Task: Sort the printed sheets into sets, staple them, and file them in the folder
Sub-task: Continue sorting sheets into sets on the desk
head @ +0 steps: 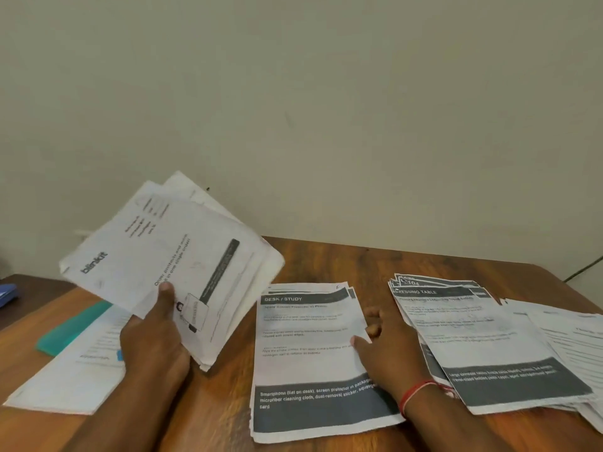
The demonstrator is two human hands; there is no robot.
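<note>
Left hand (153,334) gripped a raised sheaf of papers (173,256); right hand (385,347), fingers loosely spread, rested on the desk/study pile (310,353).

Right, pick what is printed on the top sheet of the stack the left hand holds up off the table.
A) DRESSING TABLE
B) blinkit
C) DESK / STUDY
B: the stack of sheets gripped by the left hand shows the word blinkit on its top page, while the DESK / STUDY pile and the DRESSING TABLE pile lie flat on the table.
</note>
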